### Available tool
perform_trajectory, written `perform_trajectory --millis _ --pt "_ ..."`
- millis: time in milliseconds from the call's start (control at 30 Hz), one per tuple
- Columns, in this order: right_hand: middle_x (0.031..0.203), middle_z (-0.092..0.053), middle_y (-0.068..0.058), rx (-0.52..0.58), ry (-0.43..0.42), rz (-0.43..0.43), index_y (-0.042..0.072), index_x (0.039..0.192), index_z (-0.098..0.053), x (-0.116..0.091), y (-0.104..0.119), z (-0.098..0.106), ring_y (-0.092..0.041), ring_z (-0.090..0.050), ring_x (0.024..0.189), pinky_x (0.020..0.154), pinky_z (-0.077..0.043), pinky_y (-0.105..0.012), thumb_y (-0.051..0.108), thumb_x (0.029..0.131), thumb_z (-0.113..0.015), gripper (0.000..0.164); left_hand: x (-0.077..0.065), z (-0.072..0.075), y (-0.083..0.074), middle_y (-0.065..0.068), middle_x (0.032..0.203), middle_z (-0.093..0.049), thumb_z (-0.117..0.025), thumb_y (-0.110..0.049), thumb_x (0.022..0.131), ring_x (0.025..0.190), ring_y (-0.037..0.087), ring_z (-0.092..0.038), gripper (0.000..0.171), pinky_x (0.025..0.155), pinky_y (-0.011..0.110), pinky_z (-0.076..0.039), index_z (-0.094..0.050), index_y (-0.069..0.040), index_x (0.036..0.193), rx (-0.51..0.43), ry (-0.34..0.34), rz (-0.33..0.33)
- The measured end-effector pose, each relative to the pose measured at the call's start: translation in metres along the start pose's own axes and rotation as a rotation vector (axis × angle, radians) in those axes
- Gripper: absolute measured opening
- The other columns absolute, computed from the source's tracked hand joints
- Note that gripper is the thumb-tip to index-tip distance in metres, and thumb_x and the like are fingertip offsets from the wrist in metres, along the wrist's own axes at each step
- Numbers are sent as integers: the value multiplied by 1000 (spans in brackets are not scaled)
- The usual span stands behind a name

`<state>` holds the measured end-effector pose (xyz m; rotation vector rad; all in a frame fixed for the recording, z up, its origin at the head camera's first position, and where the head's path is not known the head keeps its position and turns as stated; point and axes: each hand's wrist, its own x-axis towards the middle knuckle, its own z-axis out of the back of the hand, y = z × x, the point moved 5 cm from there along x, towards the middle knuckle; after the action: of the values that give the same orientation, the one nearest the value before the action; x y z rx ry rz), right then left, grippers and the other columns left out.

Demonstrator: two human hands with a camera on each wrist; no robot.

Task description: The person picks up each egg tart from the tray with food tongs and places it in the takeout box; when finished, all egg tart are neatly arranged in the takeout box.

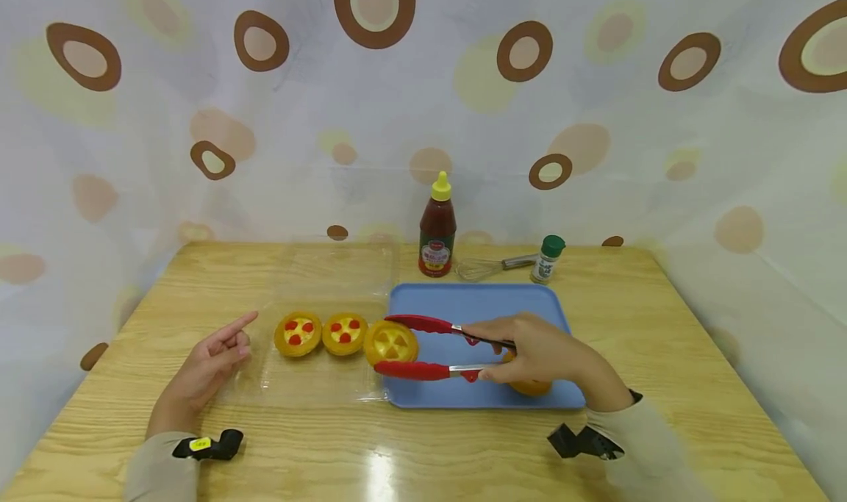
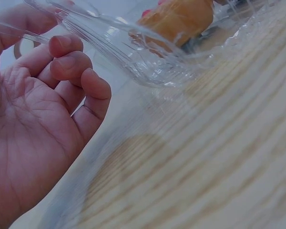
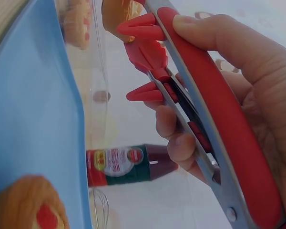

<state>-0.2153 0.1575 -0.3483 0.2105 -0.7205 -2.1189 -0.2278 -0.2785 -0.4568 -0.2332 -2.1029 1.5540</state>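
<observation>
My right hand [image 1: 539, 348] grips red-and-metal tongs [image 3: 224, 119]. Their red tips [image 1: 412, 370] lie on either side of a yellow-topped egg tart [image 1: 391, 342], over the seam between a clear plastic box [image 1: 317, 392] and a blue tray [image 1: 450, 395]. Two tarts with red pieces on top, the left tart [image 1: 298, 334] and the middle tart [image 1: 345, 333], sit in the box. Another tart [image 1: 531, 387] rests on the tray, partly hidden under my right hand. At the box's left edge is my left hand [image 1: 208, 366], index finger extended, the others loosely bent beside the clear plastic.
Behind the tray stands a red sauce bottle [image 1: 437, 230] with a yellow cap. A whisk [image 1: 483, 268] lies beside it, and a green-capped shaker [image 1: 548, 259] stands at its handle end. The box's clear lid [image 1: 334, 267] lies folded back toward the patterned curtain [image 1: 423, 105].
</observation>
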Motion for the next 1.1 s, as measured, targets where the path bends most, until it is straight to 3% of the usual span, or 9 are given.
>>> perform_trajectory --millis 167,433,833,967,1100 --pt "76 -55 6 -4 53 32 2 131 -56 24 9 -8 -1 -36 57 49 -31 -18 26 82 -73 57 -1 0 -1 -4 90 -49 -36 13 95 74 10 -42 54 66 21 -38 -39 -8 145 7 -16 8" --pt "95 -63 3 -22 105 64 3 132 -55 59 18 -22 -5 -45 66 54 -36 -19 24 83 -72 56 1 -2 2 -4 92 -48 -35 14 95 78 7 -46 54 69 20 -40 -39 -8 144 -17 -13 19" --pt "67 -49 6 -11 227 53 8 137 -51 100 28 -46 -4 -41 58 53 -32 -21 26 88 -67 54 2 -1 1 -3 92 -49 -36 13 95 77 9 -45 53 70 19 -42 -41 -8 143 -35 10 8" --pt "67 -51 6 -29 262 45 7 136 -52 113 32 -53 -4 -41 55 53 -33 -20 26 88 -66 53 0 -1 0 -4 90 -49 -35 15 95 77 8 -46 54 69 18 -42 -44 -10 142 -21 -21 11" --pt "53 -37 8 -50 298 41 7 136 -51 123 36 -59 -5 -31 45 50 -29 -19 25 88 -67 54 -1 0 -1 -5 89 -50 -37 14 94 78 7 -48 53 70 17 -43 -46 -11 140 3 -57 23"
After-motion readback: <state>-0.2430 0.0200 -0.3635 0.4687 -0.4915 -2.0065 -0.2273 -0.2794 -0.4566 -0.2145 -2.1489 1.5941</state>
